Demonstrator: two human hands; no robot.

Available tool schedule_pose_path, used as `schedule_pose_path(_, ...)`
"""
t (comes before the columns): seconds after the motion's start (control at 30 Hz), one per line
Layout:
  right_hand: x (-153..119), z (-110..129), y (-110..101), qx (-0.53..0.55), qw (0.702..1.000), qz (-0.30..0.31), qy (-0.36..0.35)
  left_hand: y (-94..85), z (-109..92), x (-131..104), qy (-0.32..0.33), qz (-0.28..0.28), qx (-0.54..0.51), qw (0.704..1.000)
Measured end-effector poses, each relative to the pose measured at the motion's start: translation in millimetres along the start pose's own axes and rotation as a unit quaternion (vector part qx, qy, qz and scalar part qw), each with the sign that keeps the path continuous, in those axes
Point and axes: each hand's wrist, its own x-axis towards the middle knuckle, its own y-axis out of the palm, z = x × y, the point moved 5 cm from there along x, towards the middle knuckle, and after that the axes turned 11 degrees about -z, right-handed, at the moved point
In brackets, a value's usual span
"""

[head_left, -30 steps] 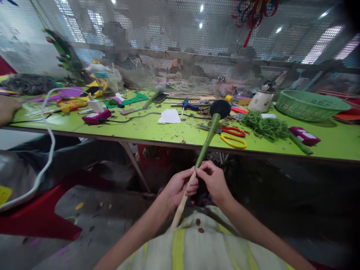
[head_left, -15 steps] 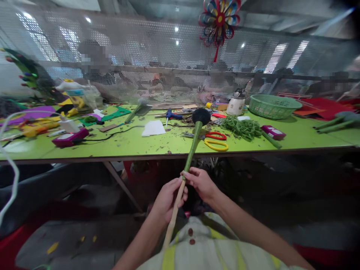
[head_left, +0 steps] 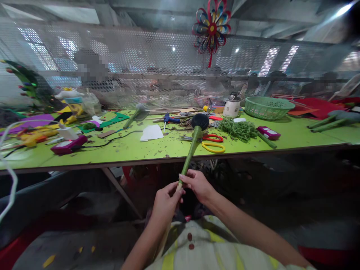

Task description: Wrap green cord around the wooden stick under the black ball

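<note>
A wooden stick wrapped in green [head_left: 188, 161], with a dark round head [head_left: 200, 122] at its far end, slants up over the table edge. My left hand [head_left: 168, 200] is closed round its lower, pale bare part, most of which the hand and forearm now hide. Just above, at the lower end of the green wrapping, my right hand [head_left: 198, 184] pinches with thumb and fingers. Whether a loose strip lies in that pinch is too small to tell. Behind the stick lie scissors [head_left: 212, 143] with one red and one yellow handle.
On the green table [head_left: 135, 152] are a tangle of green strips [head_left: 240, 129], a green basket [head_left: 268, 108], a blue glue gun [head_left: 171, 119], white paper [head_left: 152, 132] and two magenta boxes. A white cable [head_left: 12, 183] hangs at left. Behind stands a mesh partition [head_left: 163, 56].
My left hand has turned over the stick and covers more of the bare wood. Both hands sit slightly lower and to the left. The view has tilted up a little.
</note>
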Motion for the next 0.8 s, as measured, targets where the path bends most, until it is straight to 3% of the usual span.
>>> schedule_pose_path(0.27, 9, 18, 15, -0.145, 0.986, 0.017, -0.08, -6.6, 2, 2, -0.025, -0.033, -0.052, 0.998)
schedule_pose_path(0.43, 11, 38, 13, -0.281, 0.928, -0.041, -0.241, -16.9, 5, 11, -0.022, -0.036, -0.077, 0.996)
schedule_pose_path(0.63, 17, 83, -25, -0.326, 0.864, -0.126, -0.362, -25.9, 2, 11, -0.041, -0.059, -0.073, 0.995)
schedule_pose_path(0.73, 19, 107, -29, -0.34, 0.848, -0.129, -0.385, -28.0, 6, 13, -0.048, -0.079, -0.06, 0.994)
schedule_pose_path(0.8, 12, 114, -17, -0.359, 0.836, -0.087, -0.406, -27.9, 10, 15, -0.043, -0.094, -0.053, 0.993)
